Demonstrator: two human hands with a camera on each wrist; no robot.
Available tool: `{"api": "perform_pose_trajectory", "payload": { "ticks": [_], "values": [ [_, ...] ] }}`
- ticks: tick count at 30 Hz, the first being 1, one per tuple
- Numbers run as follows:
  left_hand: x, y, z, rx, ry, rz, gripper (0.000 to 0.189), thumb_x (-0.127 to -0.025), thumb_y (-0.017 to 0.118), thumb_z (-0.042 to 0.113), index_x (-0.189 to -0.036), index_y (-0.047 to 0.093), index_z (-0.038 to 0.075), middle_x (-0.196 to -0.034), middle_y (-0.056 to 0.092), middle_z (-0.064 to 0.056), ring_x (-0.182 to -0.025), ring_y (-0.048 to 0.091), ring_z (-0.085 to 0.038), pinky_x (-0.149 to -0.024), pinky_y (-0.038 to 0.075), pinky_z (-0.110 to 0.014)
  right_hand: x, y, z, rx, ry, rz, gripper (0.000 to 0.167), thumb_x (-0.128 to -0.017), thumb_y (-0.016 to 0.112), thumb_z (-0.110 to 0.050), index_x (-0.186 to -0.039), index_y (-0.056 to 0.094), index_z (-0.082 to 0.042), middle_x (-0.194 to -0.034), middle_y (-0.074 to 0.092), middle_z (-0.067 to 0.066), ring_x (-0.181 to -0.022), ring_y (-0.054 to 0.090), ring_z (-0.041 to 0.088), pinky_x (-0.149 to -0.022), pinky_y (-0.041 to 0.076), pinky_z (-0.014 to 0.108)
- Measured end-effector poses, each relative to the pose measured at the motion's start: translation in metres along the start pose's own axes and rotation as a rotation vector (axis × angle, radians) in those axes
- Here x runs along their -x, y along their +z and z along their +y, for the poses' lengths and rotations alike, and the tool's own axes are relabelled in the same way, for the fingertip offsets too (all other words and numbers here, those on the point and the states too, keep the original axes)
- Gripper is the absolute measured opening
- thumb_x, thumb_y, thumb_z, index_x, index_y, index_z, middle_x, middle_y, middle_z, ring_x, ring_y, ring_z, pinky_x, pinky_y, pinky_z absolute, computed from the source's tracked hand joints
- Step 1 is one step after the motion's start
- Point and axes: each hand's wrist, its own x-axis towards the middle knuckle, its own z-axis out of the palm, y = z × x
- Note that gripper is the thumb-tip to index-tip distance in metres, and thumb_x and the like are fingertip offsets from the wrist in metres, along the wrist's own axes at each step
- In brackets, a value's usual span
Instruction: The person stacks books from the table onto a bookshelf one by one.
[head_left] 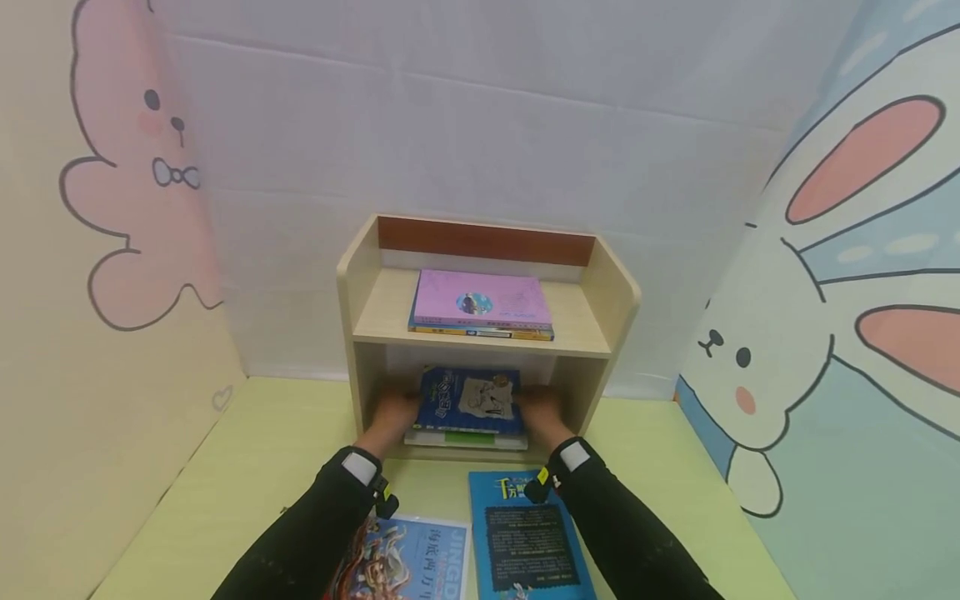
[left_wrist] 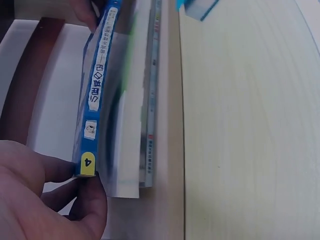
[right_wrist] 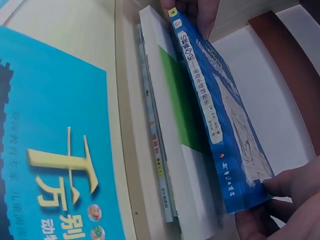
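A dark blue book (head_left: 468, 402) with a pale drawing on its cover is held at its two ends by my hands, inside the lower compartment of a small wooden shelf (head_left: 621, 312). My left hand (left_wrist: 55, 195) pinches the spine end marked with a yellow 4. At the opposite end my right hand (right_wrist: 287, 205) grips the book between thumb and fingers. Beneath it lie a white book with a green patch (right_wrist: 172, 95) and a thin book with a pale blue spine (right_wrist: 155, 145). A gap shows between the blue book and the white one.
On the upper shelf a pink book (head_left: 483, 298) lies on other books. In front of the shelf, a bright blue book (head_left: 528, 533) and an illustrated book (head_left: 408, 558) lie on the pale table (head_left: 277, 450), partly under my forearms. Rabbit-and-bear-printed walls stand at both sides.
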Motion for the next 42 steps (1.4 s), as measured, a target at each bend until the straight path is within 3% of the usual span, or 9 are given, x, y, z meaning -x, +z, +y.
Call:
{"api": "perform_pose_trajectory", "payload": {
  "ticks": [5,10,18,26,30,33,36,39,42],
  "values": [
    [-0.005,0.005,-0.012,0.001,0.024,0.022,0.021,-0.1,0.064,0.008,-0.086,0.071,-0.007,-0.075,0.065,-0.011,-0.072,0.059,-0.027,-0.064,0.048,-0.036,0.0,0.008,0.008,0.133,-0.037,-0.013,0.018,-0.101,0.068,-0.007,-0.099,0.068,0.01,-0.098,0.07,0.025,-0.091,0.065,0.038,-0.087,0.055,0.053],
    [-0.006,0.007,-0.015,-0.079,0.07,0.045,0.029,-0.1,0.065,0.006,-0.072,0.059,0.004,-0.07,0.055,-0.005,-0.067,0.053,-0.024,-0.059,0.041,-0.033,0.001,0.012,0.008,0.064,0.019,-0.011,0.02,-0.103,0.066,-0.006,-0.107,0.067,0.014,-0.108,0.066,0.031,-0.102,0.062,0.044,-0.094,0.053,0.061],
    [0.001,0.008,-0.014,-0.183,0.103,0.062,0.026,-0.101,0.064,0.005,-0.076,0.058,0.002,-0.077,0.059,-0.013,-0.072,0.057,-0.03,-0.063,0.049,-0.041,0.006,0.02,0.009,0.122,0.007,0.009,0.02,-0.104,0.065,-0.007,-0.104,0.068,0.013,-0.115,0.066,0.034,-0.109,0.062,0.047,-0.099,0.052,0.063],
    [-0.002,0.017,-0.025,-0.228,0.128,0.073,0.027,-0.099,0.064,0.003,-0.074,0.055,0.006,-0.075,0.057,-0.011,-0.071,0.056,-0.029,-0.064,0.049,-0.042,0.02,0.019,-0.001,0.131,-0.035,0.033,0.017,-0.102,0.065,-0.003,-0.1,0.066,0.013,-0.101,0.065,0.031,-0.094,0.062,0.045,-0.087,0.053,0.06],
    [0.005,0.011,-0.022,-0.203,0.132,0.057,0.023,-0.097,0.063,0.003,-0.075,0.058,0.004,-0.075,0.059,-0.012,-0.069,0.057,-0.028,-0.06,0.049,-0.041,0.022,0.019,0.01,0.124,-0.087,0.01,0.024,-0.103,0.066,-0.006,-0.119,0.066,0.012,-0.102,0.066,0.027,-0.091,0.064,0.04,-0.077,0.056,0.054],
    [0.015,0.007,-0.021,-0.191,0.094,0.025,0.015,-0.099,0.067,0.009,-0.094,0.069,-0.005,-0.089,0.07,-0.019,-0.078,0.067,-0.034,-0.066,0.058,-0.046,0.035,0.012,0.012,0.142,-0.104,-0.016,0.026,-0.106,0.067,-0.013,-0.121,0.066,0.008,-0.099,0.067,0.021,-0.088,0.065,0.035,-0.071,0.057,0.05],
    [0.028,0.003,-0.025,-0.192,0.063,-0.007,0.033,-0.099,0.074,0.019,-0.116,0.072,-0.01,-0.106,0.074,-0.025,-0.094,0.072,-0.042,-0.079,0.062,-0.056,0.061,-0.006,0.003,0.141,-0.114,-0.03,0.024,-0.103,0.073,-0.016,-0.11,0.066,0.005,-0.096,0.066,0.017,-0.084,0.065,0.032,-0.067,0.057,0.048],
    [0.053,-0.011,-0.03,-0.178,0.06,-0.045,0.046,-0.099,0.078,0.024,-0.129,0.071,-0.01,-0.118,0.072,-0.025,-0.108,0.071,-0.043,-0.092,0.06,-0.06,0.093,-0.024,-0.006,0.095,-0.098,-0.088,0.037,-0.102,0.077,-0.019,-0.125,0.065,0.008,-0.107,0.068,0.019,-0.093,0.069,0.033,-0.075,0.06,0.05],
    [0.086,-0.038,-0.036,-0.201,0.065,-0.092,0.049,-0.1,0.079,0.025,-0.133,0.069,-0.01,-0.122,0.07,-0.024,-0.112,0.069,-0.042,-0.095,0.059,-0.061,0.131,-0.042,-0.022,-0.008,-0.009,-0.239,0.043,-0.103,0.077,-0.023,-0.129,0.066,0.009,-0.11,0.071,0.015,-0.095,0.07,0.028,-0.079,0.061,0.048]
  ]
}}
